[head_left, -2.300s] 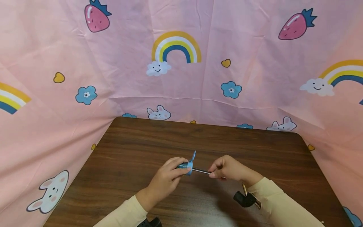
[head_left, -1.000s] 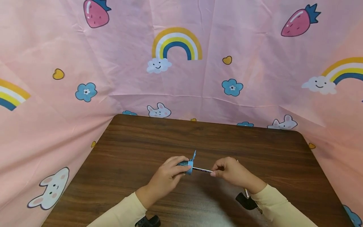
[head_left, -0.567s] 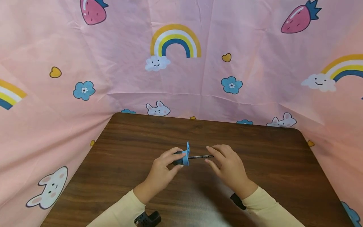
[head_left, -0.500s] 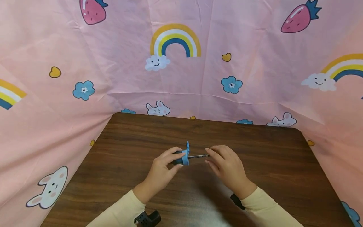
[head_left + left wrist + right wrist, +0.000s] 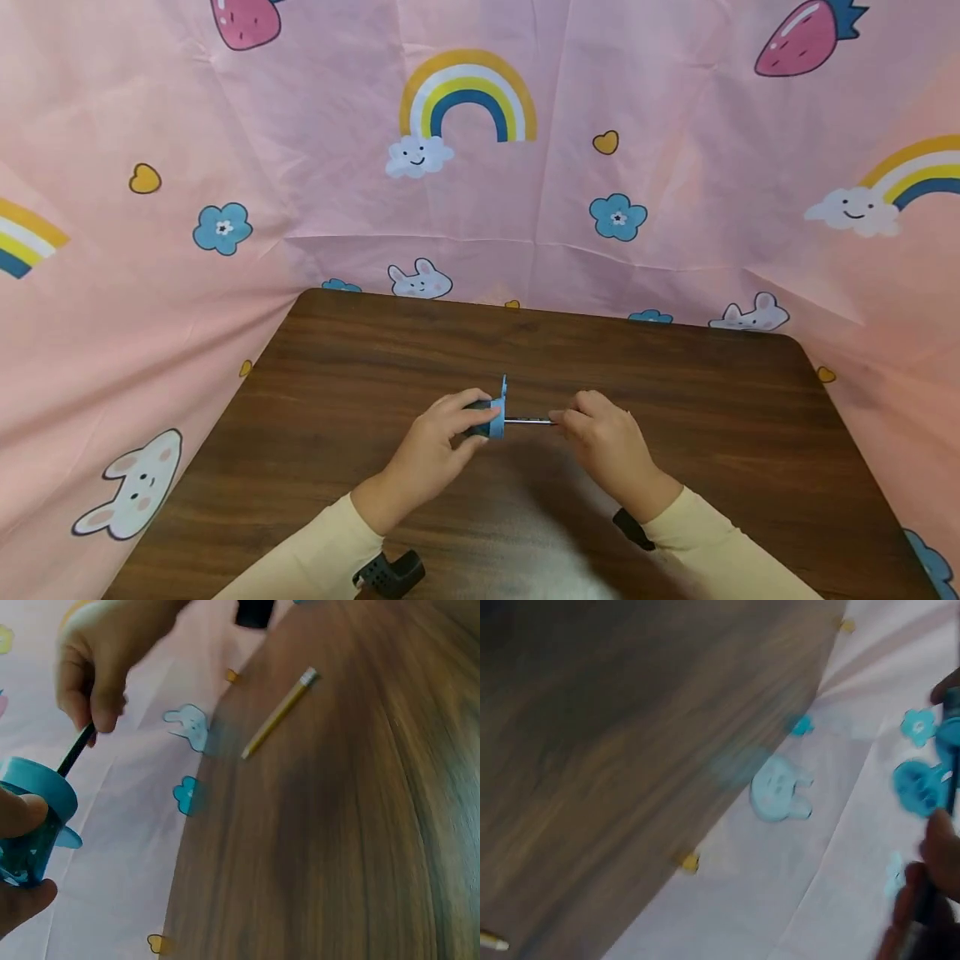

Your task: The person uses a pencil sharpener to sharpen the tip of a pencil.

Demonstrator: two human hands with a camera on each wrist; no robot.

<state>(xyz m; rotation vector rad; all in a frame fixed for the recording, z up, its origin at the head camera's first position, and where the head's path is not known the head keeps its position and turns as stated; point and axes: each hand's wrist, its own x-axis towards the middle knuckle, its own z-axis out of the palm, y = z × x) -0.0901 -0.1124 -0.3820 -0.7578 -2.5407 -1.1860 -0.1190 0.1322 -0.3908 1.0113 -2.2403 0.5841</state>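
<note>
My left hand (image 5: 420,458) grips a small blue pencil sharpener (image 5: 497,419) with a dark, see-through body, thumb and fingers on opposite sides. Its round flip lid (image 5: 504,386) stands raised. From the sharpener's mouth a dark pencil (image 5: 529,422) sticks out to the right, nearly level. The fingers of my right hand (image 5: 615,446) pinch this pencil near its outer end, which they cover. In the left wrist view the same sharpener (image 5: 39,784) and pencil (image 5: 74,755) show at the left edge. The right wrist view is blurred; the lid (image 5: 919,787) shows there.
A yellow pencil (image 5: 279,714) with a whitish end lies on the brown wooden table (image 5: 360,367), seen in the left wrist view. Behind the table hangs a pink patterned cloth (image 5: 322,125). Both hands are above the tabletop.
Since about half a second ago, my right fingers have curled in more, turning at the pencil's end. Both hands sit higher in view than a second ago; the left keeps its grip on the sharpener.
</note>
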